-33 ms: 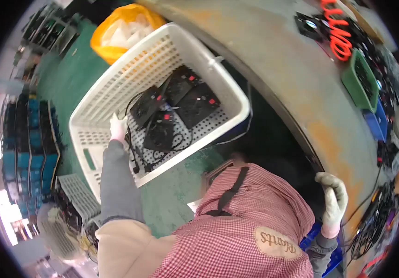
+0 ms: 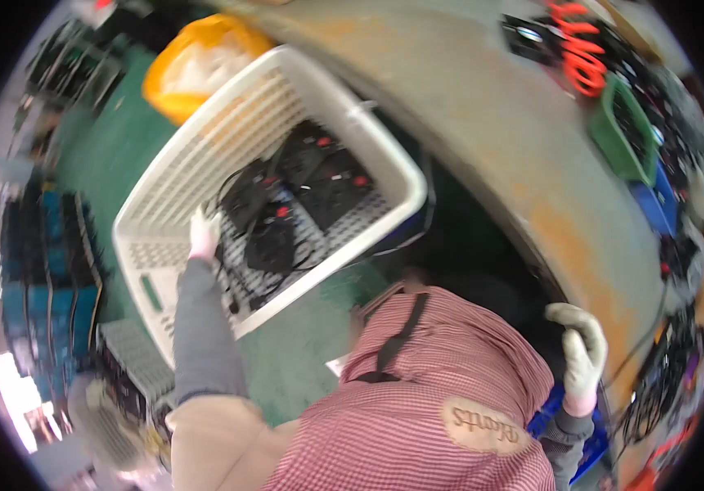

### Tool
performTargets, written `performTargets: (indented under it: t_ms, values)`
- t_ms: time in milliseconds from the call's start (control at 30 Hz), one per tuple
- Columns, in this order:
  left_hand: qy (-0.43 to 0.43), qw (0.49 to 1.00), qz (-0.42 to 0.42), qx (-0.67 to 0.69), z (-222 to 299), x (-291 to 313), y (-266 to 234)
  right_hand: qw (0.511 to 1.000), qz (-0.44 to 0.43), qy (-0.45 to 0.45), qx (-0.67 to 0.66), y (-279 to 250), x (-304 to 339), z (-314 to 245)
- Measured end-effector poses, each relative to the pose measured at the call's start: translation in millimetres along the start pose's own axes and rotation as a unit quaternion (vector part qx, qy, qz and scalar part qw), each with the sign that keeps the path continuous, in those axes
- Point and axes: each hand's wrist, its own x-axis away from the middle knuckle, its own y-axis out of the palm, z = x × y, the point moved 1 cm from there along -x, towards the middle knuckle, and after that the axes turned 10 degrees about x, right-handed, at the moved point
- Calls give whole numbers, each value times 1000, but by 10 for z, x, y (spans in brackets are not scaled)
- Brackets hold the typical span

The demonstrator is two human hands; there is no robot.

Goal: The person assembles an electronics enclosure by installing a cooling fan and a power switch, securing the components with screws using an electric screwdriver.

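Observation:
A white slatted plastic basket (image 2: 149,214) holds several flat black devices (image 2: 270,244) with small red parts and black cables. My left hand (image 2: 204,235), in a white glove, reaches into the basket's left part, beside the devices and a cable. Its finger and thumb look apart, though blur softens them, and I see nothing held. At the right, by the edge of the metal worktable (image 2: 483,139), hovers my gloved right hand (image 2: 582,352). Its fingers are loosely curved, apart from the thumb, with nothing between them.
Beyond the basket stands a yellow bag (image 2: 173,92) with whitish contents. A green bin (image 2: 614,135), a blue bin (image 2: 654,204) and a coiled red hose (image 2: 578,53) lie along the worktable's far side. Stacked blue-and-black goods (image 2: 49,278) are at the left.
The whole view has shifted slightly, so the basket and worktable sit a little further left. Both hands keep nearly the same pose.

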Motion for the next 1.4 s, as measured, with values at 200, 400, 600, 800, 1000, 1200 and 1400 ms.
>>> performTargets:
  t_ms: [200, 400, 600, 800, 1000, 1200, 1400]
  values:
    - [95, 912, -154, 367, 2816, 698, -84, 996, -81, 14, 41, 115, 478, 462]
    - [551, 696, -308, 342, 4699, 2217, 267, 1000, -3, 22, -11, 169, 1208, 656]
    - [700, 451, -420, 361, 6011, 3473, 497, 980, 101, 113, -133, -323, 2290, 646]
    - [709, 463, -437, 305, 6324, 3866, 619, 730, 568, 360, -122, -966, 4425, 731]
    - [678, 496, -461, 287, 6289, 4007, 782, 281, 843, 457, -24, 301, 6781, 1820]
    - [700, 460, -473, 273, 6313, 4281, 690, 487, 626, 600, 100, 398, 6263, 2596]
    - [700, 471, -465, 268, 6302, 4387, 532, 554, 391, 673, 295, -402, 5561, 3025]
